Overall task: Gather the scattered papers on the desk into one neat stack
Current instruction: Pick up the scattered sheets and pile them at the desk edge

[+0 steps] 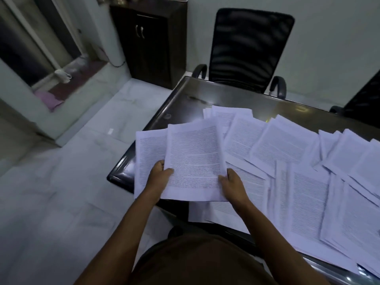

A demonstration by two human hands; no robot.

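Black chair (246, 48) behind papers (283, 145) on desk (185, 103)

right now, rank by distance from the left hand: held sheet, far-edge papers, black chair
1. held sheet, gripped by the left hand.
2. far-edge papers, toward the far side of the desk.
3. black chair, beyond the desk.

We cannot read the print on the papers (287, 145): too small, blurred. The right edge cuts them off, and a second chair (365, 99) too. They hide most fingers of the left hand (158, 178).
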